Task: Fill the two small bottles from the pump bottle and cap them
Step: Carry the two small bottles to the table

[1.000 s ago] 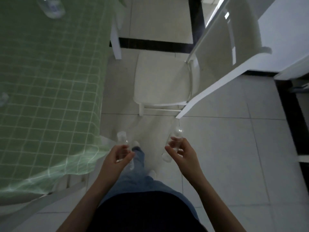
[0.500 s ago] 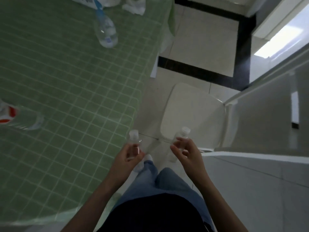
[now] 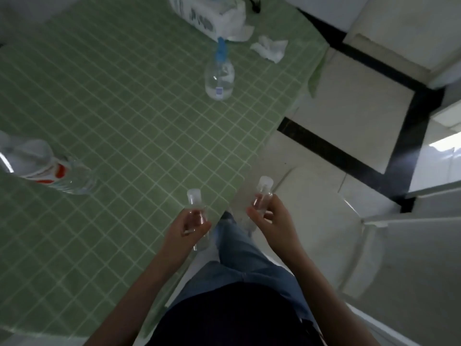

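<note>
The person stands at the corner of a desk [image 3: 119, 116] covered in a green checked cloth and holds one small clear bottle in each hand, both upright with pale caps on top.

The left hand [image 3: 189, 227] grips the left small bottle [image 3: 194, 197] around its middle. Its fingers [image 3: 185, 217] are curled round the body, with the thumb across the front. This bottle hangs over the near edge of the desk, its base showing below the hand.

The right hand [image 3: 270, 221] holds the right small bottle [image 3: 265, 183] in the same way, its fingers [image 3: 267, 216] wrapped round the lower part. This bottle is just past the desk edge, above the white tiled floor [image 3: 349, 116]. The two bottles are near each other but apart. Whether either has liquid in it cannot be told.

The pump bottle [image 3: 219, 79] stands well apart from the hands, farther back on the desk, clear with a blue pump head. Behind it lies a tissue pack [image 3: 207, 17], and a crumpled tissue [image 3: 270, 48] sits beside that near the desk's far edge. A large water bottle [image 3: 52, 171] with a red and white label is at the left side of the desk. Blue jeans [image 3: 239, 248] show below the hands.
</note>
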Demonstrator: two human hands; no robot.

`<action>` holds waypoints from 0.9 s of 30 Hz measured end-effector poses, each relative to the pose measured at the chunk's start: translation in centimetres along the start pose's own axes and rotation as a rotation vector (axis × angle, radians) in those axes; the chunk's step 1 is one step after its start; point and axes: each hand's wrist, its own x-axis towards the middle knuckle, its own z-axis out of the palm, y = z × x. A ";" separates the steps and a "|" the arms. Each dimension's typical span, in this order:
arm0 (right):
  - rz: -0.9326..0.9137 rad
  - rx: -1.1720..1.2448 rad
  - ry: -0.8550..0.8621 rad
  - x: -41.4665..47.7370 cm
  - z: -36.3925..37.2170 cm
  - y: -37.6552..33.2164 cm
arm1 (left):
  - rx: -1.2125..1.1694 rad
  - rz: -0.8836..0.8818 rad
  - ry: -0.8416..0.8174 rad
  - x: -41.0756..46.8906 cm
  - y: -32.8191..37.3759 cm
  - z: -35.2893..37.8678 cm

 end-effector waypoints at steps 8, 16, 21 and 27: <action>-0.056 -0.057 -0.148 8.2 0.5 -3.1 | -0.091 -0.014 0.135 5.1 0.3 -0.2; -0.158 -0.155 -0.471 19.9 0.1 -7.7 | -0.155 -0.032 0.404 11.7 2.4 1.9; -0.220 -0.266 -0.767 27.0 0.2 -10.0 | -0.163 -0.086 0.594 15.6 5.0 4.4; -0.327 -0.373 -0.984 31.8 1.0 -11.9 | -0.218 -0.100 0.745 18.5 6.9 6.1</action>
